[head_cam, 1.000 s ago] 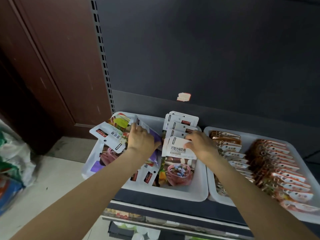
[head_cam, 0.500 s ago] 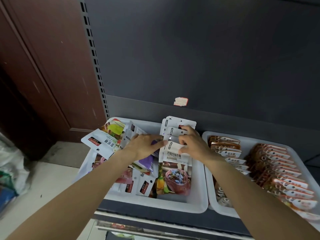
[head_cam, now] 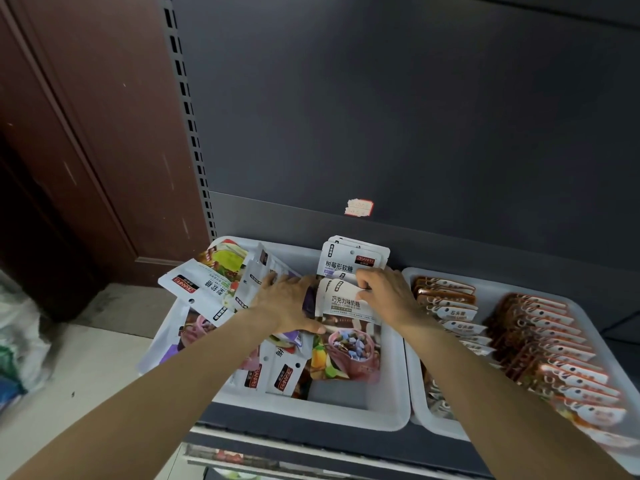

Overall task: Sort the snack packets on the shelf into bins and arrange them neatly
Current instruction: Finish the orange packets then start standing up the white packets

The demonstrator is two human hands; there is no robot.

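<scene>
A white bin [head_cam: 349, 410] on the shelf holds white snack packets. On its right side a row of upright packets [head_cam: 351, 263] stands, with a chocolate candy packet [head_cam: 348, 337] at the front. A loose jumble of packets [head_cam: 204, 289] fills the left side. My left hand [head_cam: 287, 303] lies over the jumble, thumb against the front packet's left edge. My right hand [head_cam: 384, 292] pinches the tops of the upright packets just behind the front one.
A second white bin [head_cam: 420, 415] to the right holds two neat rows of brown and orange packets [head_cam: 547, 344]. The dark shelf back panel [head_cam: 415, 133] rises behind. A brown wooden door [head_cam: 79, 133] and bags [head_cam: 17, 341] on the floor are at left.
My left hand slid right from the loose packets to the upright row. My right hand moved up to the packet tops. The camera came a little closer.
</scene>
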